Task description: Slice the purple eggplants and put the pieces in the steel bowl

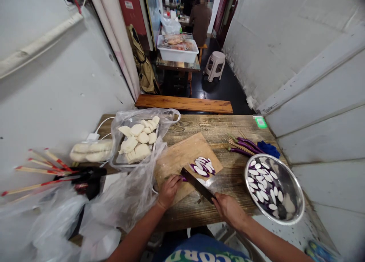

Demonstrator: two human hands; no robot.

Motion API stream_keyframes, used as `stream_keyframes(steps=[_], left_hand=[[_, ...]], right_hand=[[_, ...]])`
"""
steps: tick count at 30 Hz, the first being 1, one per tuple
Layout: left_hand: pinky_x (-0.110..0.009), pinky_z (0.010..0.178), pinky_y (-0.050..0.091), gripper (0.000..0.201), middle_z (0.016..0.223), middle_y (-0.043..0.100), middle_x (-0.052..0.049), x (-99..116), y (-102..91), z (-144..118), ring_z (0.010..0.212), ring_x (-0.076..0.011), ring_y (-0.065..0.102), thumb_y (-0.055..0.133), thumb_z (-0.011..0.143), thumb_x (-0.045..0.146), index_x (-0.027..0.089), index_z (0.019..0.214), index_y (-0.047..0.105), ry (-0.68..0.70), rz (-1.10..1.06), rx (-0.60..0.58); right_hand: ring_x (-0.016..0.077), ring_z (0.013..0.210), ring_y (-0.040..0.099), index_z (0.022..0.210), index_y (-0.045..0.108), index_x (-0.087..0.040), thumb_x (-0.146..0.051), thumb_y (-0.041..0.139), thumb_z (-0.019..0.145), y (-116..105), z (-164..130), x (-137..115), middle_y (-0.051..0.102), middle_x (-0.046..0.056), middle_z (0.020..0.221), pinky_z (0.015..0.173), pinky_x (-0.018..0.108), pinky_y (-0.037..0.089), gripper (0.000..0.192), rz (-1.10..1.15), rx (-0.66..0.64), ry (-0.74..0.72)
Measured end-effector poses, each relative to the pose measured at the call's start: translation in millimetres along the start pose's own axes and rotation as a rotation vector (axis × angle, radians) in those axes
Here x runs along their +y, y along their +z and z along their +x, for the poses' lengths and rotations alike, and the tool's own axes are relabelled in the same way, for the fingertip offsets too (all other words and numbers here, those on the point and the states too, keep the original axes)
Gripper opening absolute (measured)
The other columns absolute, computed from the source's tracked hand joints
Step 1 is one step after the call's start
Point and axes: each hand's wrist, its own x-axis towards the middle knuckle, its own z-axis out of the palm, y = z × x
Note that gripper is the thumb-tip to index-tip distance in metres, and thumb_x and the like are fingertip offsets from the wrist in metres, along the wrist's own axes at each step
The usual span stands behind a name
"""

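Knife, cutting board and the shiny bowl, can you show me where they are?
knife [196, 183], head view, middle of the dark blade.
cutting board [179, 155], head view, bare wood left of the slices.
shiny bowl [293, 189], head view, right inner wall.

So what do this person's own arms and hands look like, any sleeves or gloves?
Both hands, left and right, are bare: no gloves, rings or watch visible. The forearms are bare too, no sleeves in view. Below them shows a blue shirt with pale lettering.
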Motion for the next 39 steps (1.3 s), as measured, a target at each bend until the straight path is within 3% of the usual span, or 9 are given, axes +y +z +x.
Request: stream_keyframes(steps=[5, 10, 18, 30, 39], left_hand=[[-0.038, 0.086, 0.049, 0.023, 0.104, 0.061, -0.008, -1.8, 1.9, 6.0, 0.104, -0.0194, 0.051, 0.042, 0.089, 0.015, 0.015, 0.102, 0.062, -0.052, 0.03, -0.019], [-0.036, 0.086, 0.05, 0.024, 0.103, 0.063, -0.007, -5.0, 4.7, 6.9, 0.103, -0.0186, 0.052, 0.042, 0.09, 0.018, 0.015, 0.097, 0.064, -0.002, 0.081, 0.033], [-0.038, 0.088, 0.05, 0.024, 0.106, 0.062, -0.007, -7.2, 7.1, 4.4, 0.106, -0.0196, 0.051, 0.042, 0.089, 0.018, 0.014, 0.097, 0.065, -0.027, 0.055, 0.001], [-0.038, 0.088, 0.049, 0.028, 0.106, 0.061, -0.007, -8.2, 2.4, 9.4, 0.105, -0.0187, 0.052, 0.038, 0.09, 0.019, 0.017, 0.095, 0.065, -0.047, -0.022, -0.006], [-0.038, 0.088, 0.048, 0.022, 0.104, 0.059, -0.008, -12.9, 1.5, 15.5, 0.104, -0.0196, 0.05, 0.042, 0.088, 0.016, 0.015, 0.098, 0.062, 0.037, -0.003, 0.025]], right_hand=[[0.0206, 0.069, 0.062, 0.087, 0.056, -0.013, -0.026, 0.024, 0.093, -3.6, 0.6, 0.2, 0.065, 0.01, 0.077, 0.06, 0.028, 0.035, 0.035, -0.034, -0.031, 0.002], [0.0212, 0.068, 0.062, 0.089, 0.056, -0.012, -0.025, 0.024, 0.093, -3.8, 0.6, 0.1, 0.065, 0.009, 0.076, 0.059, 0.029, 0.035, 0.035, -0.057, -0.038, -0.012], [0.0209, 0.067, 0.062, 0.09, 0.055, -0.014, -0.022, 0.023, 0.094, 1.1, -3.3, -12.2, 0.065, 0.008, 0.076, 0.056, 0.029, 0.035, 0.034, -0.154, -0.038, 0.004], [0.019, 0.059, 0.061, 0.089, 0.057, -0.015, -0.008, 0.037, 0.084, 12.3, -9.1, -17.7, 0.062, 0.006, 0.074, 0.047, 0.028, 0.031, 0.021, -0.389, -0.048, 0.018], [0.0215, 0.062, 0.061, 0.093, 0.059, -0.014, -0.009, 0.036, 0.084, 15.2, 4.7, -22.6, 0.064, 0.007, 0.078, 0.049, 0.029, 0.037, 0.026, -0.301, -0.077, 0.063]])
